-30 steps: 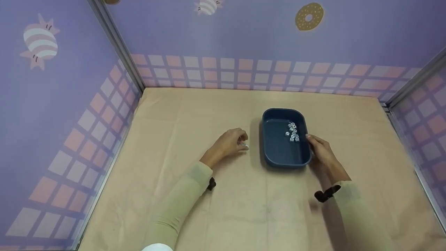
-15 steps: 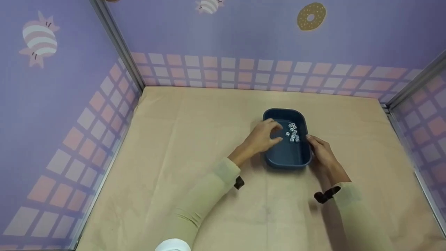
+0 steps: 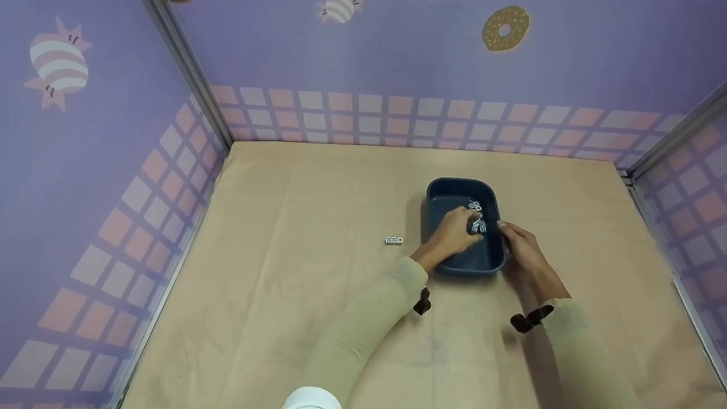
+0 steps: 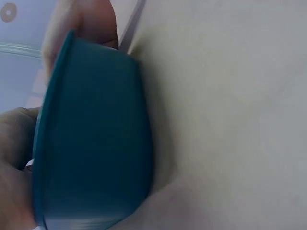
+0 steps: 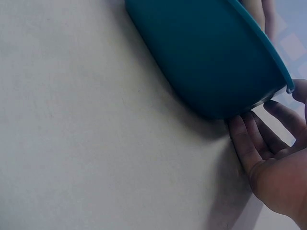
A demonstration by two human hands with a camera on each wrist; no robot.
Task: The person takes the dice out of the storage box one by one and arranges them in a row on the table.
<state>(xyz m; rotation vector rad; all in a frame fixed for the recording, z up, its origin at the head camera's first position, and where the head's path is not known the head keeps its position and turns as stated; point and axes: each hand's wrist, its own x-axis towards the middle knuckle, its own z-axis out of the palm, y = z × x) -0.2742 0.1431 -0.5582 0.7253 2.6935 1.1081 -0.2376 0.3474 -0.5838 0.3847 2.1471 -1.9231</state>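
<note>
A dark blue plastic box point(image 3: 463, 266) stands on the table with several small white dice point(image 3: 478, 226) inside, toward its right side. My left hand point(image 3: 454, 233) reaches over the box's left wall, thumb and fingers parted around the dice. My right hand point(image 3: 525, 250) holds the box by its right side. In the right wrist view, that hand's fingers point(image 5: 247, 139) lie against the outer wall, with the thumb up at the rim. A short row of dice point(image 3: 393, 241) sits on the table to the left of the box. The left wrist view shows mostly the box's outer wall point(image 4: 96, 129).
A beige cloth point(image 3: 295, 238) covers the table. Purple panels with a checked border point(image 3: 372, 113) enclose it at the back and both sides, with metal posts point(image 3: 190, 68) at the corners.
My left hand has left the dice row on the table and moved right, over the box wall and down among the dice inside. My right hand keeps its place on the box.
</note>
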